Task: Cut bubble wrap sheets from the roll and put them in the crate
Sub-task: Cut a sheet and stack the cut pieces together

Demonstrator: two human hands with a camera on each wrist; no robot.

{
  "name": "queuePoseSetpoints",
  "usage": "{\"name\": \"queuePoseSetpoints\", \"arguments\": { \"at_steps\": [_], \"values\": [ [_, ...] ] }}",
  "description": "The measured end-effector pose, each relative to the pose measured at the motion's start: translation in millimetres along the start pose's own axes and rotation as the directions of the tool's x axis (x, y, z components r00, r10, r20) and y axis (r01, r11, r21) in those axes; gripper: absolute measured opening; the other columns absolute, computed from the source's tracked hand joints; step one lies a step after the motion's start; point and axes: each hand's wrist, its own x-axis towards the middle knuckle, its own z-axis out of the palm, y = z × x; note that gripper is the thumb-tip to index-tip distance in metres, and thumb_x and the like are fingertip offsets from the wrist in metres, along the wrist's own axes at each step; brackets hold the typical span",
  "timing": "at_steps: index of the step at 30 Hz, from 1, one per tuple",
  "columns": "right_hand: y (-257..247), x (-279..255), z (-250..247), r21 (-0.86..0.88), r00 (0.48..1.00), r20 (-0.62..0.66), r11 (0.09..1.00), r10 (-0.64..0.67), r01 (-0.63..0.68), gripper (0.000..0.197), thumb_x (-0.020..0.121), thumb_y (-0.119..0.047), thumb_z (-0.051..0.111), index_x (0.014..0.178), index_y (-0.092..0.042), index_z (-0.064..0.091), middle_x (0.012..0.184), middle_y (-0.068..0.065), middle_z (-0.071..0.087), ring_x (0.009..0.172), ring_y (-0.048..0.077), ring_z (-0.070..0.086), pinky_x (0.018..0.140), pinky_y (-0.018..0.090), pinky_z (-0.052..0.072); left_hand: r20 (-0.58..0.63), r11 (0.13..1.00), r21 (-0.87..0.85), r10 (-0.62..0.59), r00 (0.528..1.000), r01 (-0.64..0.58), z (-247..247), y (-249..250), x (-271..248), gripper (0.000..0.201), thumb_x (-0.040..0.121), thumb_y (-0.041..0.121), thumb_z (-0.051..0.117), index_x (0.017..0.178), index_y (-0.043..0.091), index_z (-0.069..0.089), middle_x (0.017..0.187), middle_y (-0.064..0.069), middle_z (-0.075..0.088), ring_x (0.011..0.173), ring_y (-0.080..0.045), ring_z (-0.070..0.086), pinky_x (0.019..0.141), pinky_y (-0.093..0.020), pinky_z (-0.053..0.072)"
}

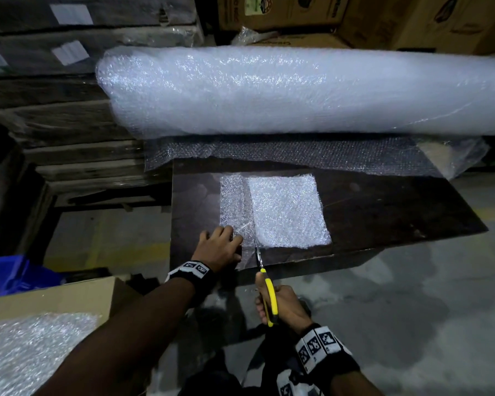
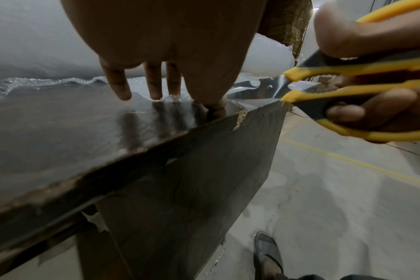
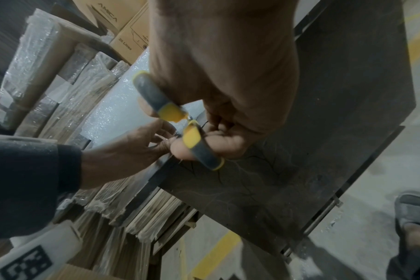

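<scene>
A large bubble wrap roll point(image 1: 297, 90) lies across the back of the dark table point(image 1: 383, 207), its loose end spread out under it. A cut bubble wrap sheet point(image 1: 286, 210) lies near the table's front edge, with a thinner strip point(image 1: 233, 201) along its left side. My left hand point(image 1: 220, 247) presses the strip down, its straight fingers point(image 2: 153, 85) touching it. My right hand point(image 1: 280, 304) grips yellow-handled scissors point(image 1: 269, 295). Their blades point(image 1: 257, 252) are in the wrap at the front edge, just right of the left hand.
A blue crate point(image 1: 9, 275) stands on the floor at the far left. A cardboard box point(image 1: 69, 298) at the lower left holds bubble wrap sheets point(image 1: 26, 352). Wrapped flat packs are stacked left of the table, cartons stand behind the roll, and my shoe point(image 2: 266, 252) is below.
</scene>
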Motion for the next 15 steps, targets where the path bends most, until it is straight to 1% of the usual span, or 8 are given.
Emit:
{"name": "queuePoseSetpoints", "arguments": {
  "at_steps": [3,5,7,9,10,12,13,15],
  "values": [
    [-3,-3,2,-0.008,0.999,0.024,1.000,0.021,-0.021,0.070,0.076,-0.074,0.060,0.061,-0.006,0.062,0.052,0.009,0.058,0.043,0.021,0.054,0.046,0.027,0.047,-0.013,1.000,0.025,0.003,1.000,-0.002,4,0,-3,0.052,0.060,0.046,0.084,0.100,0.020,0.066,0.108,-0.009,0.061,0.092,-0.032,0.061,0.072,-0.052,0.049],
    [-4,-3,1,-0.017,0.999,0.043,1.000,0.014,-0.014,0.071,0.075,-0.076,0.059,0.063,-0.005,0.063,0.053,0.009,0.058,0.044,0.021,0.054,0.048,0.028,0.048,-0.074,0.999,0.037,0.012,0.997,-0.009,9,0,-6,0.049,0.058,0.045,0.085,0.094,0.019,0.064,0.101,-0.008,0.061,0.085,-0.030,0.059,0.068,-0.047,0.049],
    [-5,-4,0,-0.033,0.998,0.061,0.999,0.011,-0.009,0.072,0.072,-0.078,0.058,0.063,-0.006,0.063,0.054,0.009,0.059,0.045,0.021,0.055,0.050,0.029,0.049,-0.139,0.999,0.038,0.023,0.990,-0.018,11,1,-9,0.045,0.061,0.044,0.082,0.092,0.018,0.063,0.101,-0.008,0.061,0.087,-0.030,0.056,0.071,-0.046,0.047],
    [-6,-3,-1,-0.046,0.997,0.078,0.999,0.011,-0.008,0.074,0.070,-0.080,0.057,0.063,-0.007,0.063,0.056,0.010,0.059,0.046,0.022,0.056,0.051,0.029,0.050,-0.191,0.999,0.042,0.036,0.981,-0.028,12,0,-11,0.042,0.065,0.043,0.079,0.094,0.017,0.062,0.106,-0.009,0.061,0.094,-0.029,0.055,0.075,-0.046,0.048],
    [-7,-3,-1,-0.051,0.997,0.082,0.999,0.009,-0.005,0.075,0.069,-0.081,0.056,0.063,-0.007,0.063,0.057,0.011,0.060,0.047,0.023,0.056,0.052,0.029,0.051,-0.211,0.998,0.043,0.053,0.976,-0.045,13,-1,-10,0.040,0.069,0.042,0.074,0.097,0.017,0.061,0.111,-0.009,0.061,0.099,-0.029,0.054,0.077,-0.047,0.048],
    [-9,-2,-1,-0.065,0.997,0.083,0.998,-0.007,0.013,0.075,0.069,-0.083,0.056,0.059,-0.009,0.063,0.059,0.012,0.060,0.049,0.024,0.058,0.055,0.032,0.052,-0.222,0.995,0.026,0.102,0.970,-0.098,15,-2,-9,0.038,0.076,0.042,0.055,0.108,0.022,0.058,0.120,-0.008,0.060,0.105,-0.028,0.055,0.078,-0.048,0.048],
    [-10,-2,-1,-0.072,0.997,0.082,0.997,-0.013,0.019,0.074,0.070,-0.083,0.056,0.057,-0.010,0.063,0.059,0.012,0.060,0.050,0.025,0.058,0.056,0.032,0.052,-0.213,0.992,0.014,0.126,0.969,-0.126,17,-3,-9,0.039,0.079,0.042,0.047,0.112,0.025,0.057,0.121,-0.007,0.060,0.105,-0.028,0.057,0.077,-0.048,0.048],
    [-10,-2,-2,-0.068,0.998,0.071,0.998,-0.004,0.008,0.072,0.071,-0.081,0.058,0.057,-0.010,0.062,0.058,0.011,0.059,0.048,0.023,0.056,0.053,0.030,0.050,-0.185,0.986,0.018,0.164,0.969,-0.163,20,-4,-9,0.037,0.084,0.043,0.041,0.114,0.029,0.058,0.119,-0.005,0.059,0.103,-0.027,0.058,0.077,-0.047,0.048]
  ]
}}
